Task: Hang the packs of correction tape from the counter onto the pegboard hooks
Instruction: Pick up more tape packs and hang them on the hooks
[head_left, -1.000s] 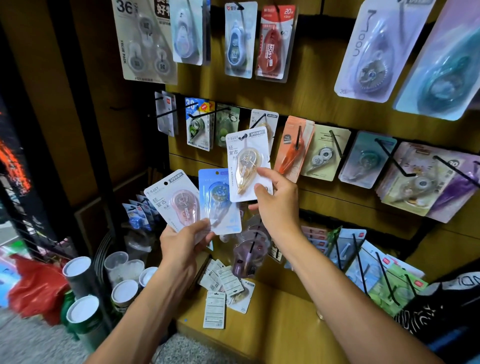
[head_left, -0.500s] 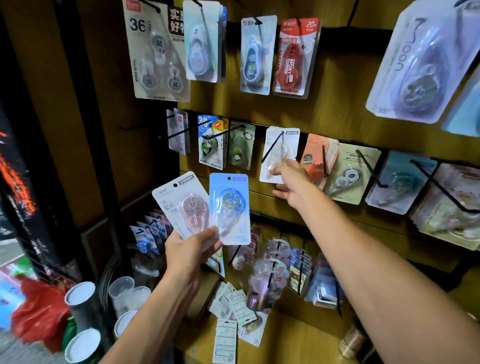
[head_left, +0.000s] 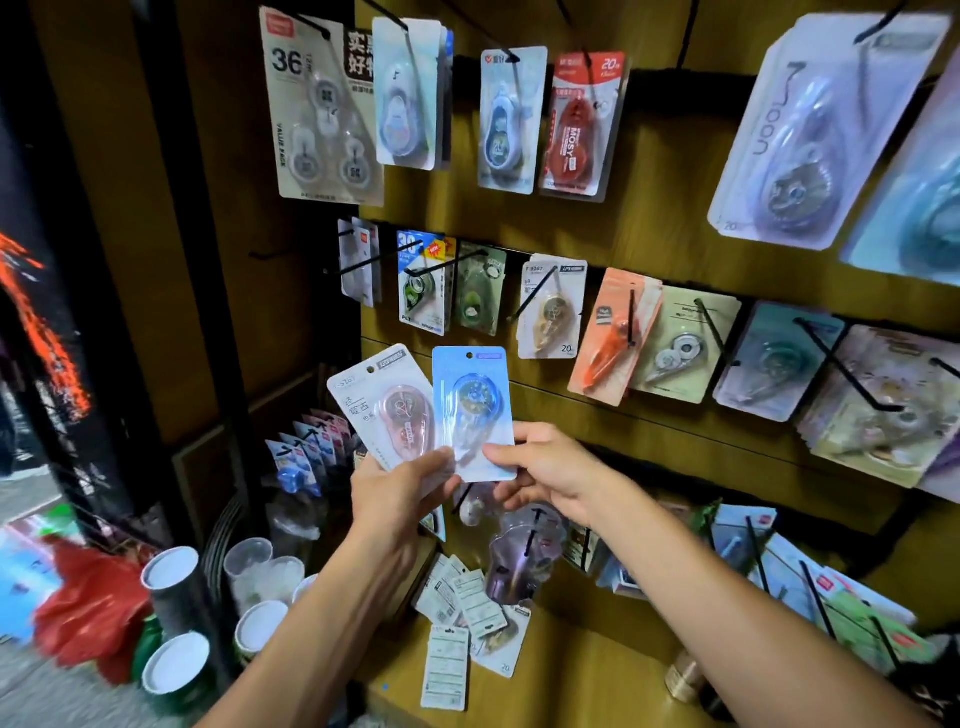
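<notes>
My left hand (head_left: 400, 499) holds two correction tape packs fanned out: a white pack with a pink tape (head_left: 387, 410) and a blue pack (head_left: 475, 405). My right hand (head_left: 545, 473) pinches the blue pack's lower right edge with thumb and fingers. A white pack with a yellowish tape (head_left: 551, 309) hangs on a black hook (head_left: 532, 296) in the pegboard's middle row, above the hands. Several more packs (head_left: 462, 608) lie face down on the wooden counter (head_left: 571, 670) below.
The wooden pegboard (head_left: 660, 218) carries rows of other hanging packs on black hooks, some sticking out toward me at the right. White-lidded cups (head_left: 171, 571) and a red bag (head_left: 88, 608) stand at lower left. A dark post (head_left: 208, 260) borders the board's left side.
My right hand let go of the yellowish pack, now hanging on the middle-row hook, and came down to grip the blue pack in my left hand.
</notes>
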